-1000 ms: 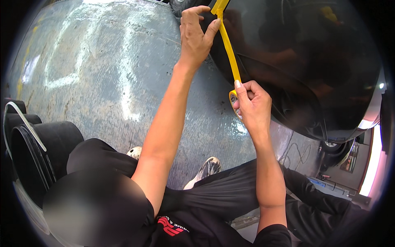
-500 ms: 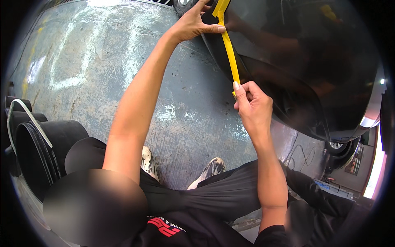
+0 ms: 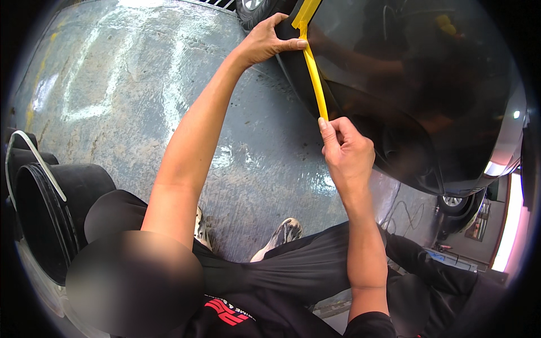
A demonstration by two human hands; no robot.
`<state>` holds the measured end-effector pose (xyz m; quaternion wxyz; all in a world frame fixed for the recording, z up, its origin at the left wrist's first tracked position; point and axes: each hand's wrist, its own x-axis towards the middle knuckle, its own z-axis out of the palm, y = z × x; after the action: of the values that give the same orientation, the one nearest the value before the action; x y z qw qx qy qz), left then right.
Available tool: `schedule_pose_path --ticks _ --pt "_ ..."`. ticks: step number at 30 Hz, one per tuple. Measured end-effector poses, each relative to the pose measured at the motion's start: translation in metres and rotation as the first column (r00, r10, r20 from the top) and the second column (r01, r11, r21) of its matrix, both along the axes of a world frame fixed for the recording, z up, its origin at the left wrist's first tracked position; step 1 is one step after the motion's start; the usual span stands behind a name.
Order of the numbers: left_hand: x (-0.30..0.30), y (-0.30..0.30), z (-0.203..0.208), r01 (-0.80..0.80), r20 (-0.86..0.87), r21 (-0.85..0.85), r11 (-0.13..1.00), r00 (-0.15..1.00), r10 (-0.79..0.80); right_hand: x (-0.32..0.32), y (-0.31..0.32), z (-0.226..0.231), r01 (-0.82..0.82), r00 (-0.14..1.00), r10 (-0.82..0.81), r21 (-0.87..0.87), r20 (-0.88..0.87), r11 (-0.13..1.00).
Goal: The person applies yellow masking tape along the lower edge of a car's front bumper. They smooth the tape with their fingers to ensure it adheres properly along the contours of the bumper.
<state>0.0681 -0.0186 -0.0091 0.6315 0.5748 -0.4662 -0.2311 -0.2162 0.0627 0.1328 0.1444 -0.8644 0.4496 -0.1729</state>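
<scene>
A strip of yellow masking tape (image 3: 314, 81) runs down along the lower edge of a glossy black car bumper (image 3: 389, 73). My right hand (image 3: 348, 152) pinches the strip's lower end between thumb and forefinger, and the tape stretches taut above it. Higher up, my left hand (image 3: 269, 42) rests at the bumper's edge with its thumb stretched out and pressed on the tape; its other fingers reach around the edge and are partly hidden. Above that thumb, a wider folded piece of the tape sticks to the bodywork.
Black buckets (image 3: 65, 208) with a pale handle stand at the left on the grey painted floor (image 3: 141, 129). A car wheel (image 3: 252, 10) shows at the top. My shoes (image 3: 279, 239) are below the bumper. Another car's wheel (image 3: 452, 201) and a cable lie to the right.
The view has shifted slightly. My right hand still pulls the tape straight, a little lower in the picture, and my left thumb stays pressed on the same spot.
</scene>
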Motion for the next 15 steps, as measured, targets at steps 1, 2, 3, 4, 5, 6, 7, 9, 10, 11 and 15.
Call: schedule_pose_path --ticks 1,2,3,4,5,6,7,9,10,11,15 --pt "-0.001 0.001 0.0 0.004 0.005 0.006 1.0 1.0 -0.004 0.001 0.003 0.001 -0.045 0.999 0.044 -0.05 -0.022 0.998" --pt "-0.003 0.002 0.0 0.008 0.009 0.012 1.0 1.0 -0.008 0.003 0.006 0.001 -0.091 0.995 0.086 -0.099 -0.046 0.991" --pt "-0.003 0.002 0.001 0.007 0.012 0.015 1.0 1.0 -0.007 0.004 0.007 -0.001 -0.132 0.99 0.124 -0.157 -0.062 0.979" --pt "-0.003 0.002 0.001 0.006 0.014 0.019 1.0 1.0 -0.007 0.005 0.008 -0.002 -0.173 0.984 0.16 -0.214 -0.079 0.961" --pt "-0.004 0.003 0.002 0.006 0.017 0.022 1.0 1.0 -0.006 0.006 0.008 -0.003 -0.214 0.976 0.194 -0.269 -0.099 0.939" --pt "-0.002 0.003 0.002 0.003 0.0 0.011 1.0 1.0 -0.003 0.007 0.01 -0.003 -0.196 0.979 0.173 -0.254 -0.109 0.947" --pt "-0.003 0.003 0.001 -0.001 -0.016 0.0 1.0 1.0 0.001 0.008 0.011 0.0 -0.146 0.986 0.124 -0.219 -0.111 0.965" --pt "-0.005 0.005 0.0 0.0 -0.036 -0.009 1.0 0.999 0.0 0.004 0.011 0.007 -0.042 0.993 0.025 -0.146 -0.119 0.988" --pt "-0.008 0.005 0.0 0.004 -0.04 -0.008 1.0 0.999 -0.004 -0.002 0.011 0.005 0.021 0.995 -0.027 -0.067 -0.097 0.998" --pt "-0.008 0.006 -0.001 0.008 -0.043 -0.007 1.0 0.999 -0.008 -0.001 0.011 0.005 0.042 0.995 -0.046 -0.048 -0.087 0.998" --pt "-0.009 0.009 0.001 0.018 -0.049 0.005 1.0 0.999 -0.018 -0.003 0.009 0.006 0.128 0.989 -0.126 0.017 -0.079 0.992"
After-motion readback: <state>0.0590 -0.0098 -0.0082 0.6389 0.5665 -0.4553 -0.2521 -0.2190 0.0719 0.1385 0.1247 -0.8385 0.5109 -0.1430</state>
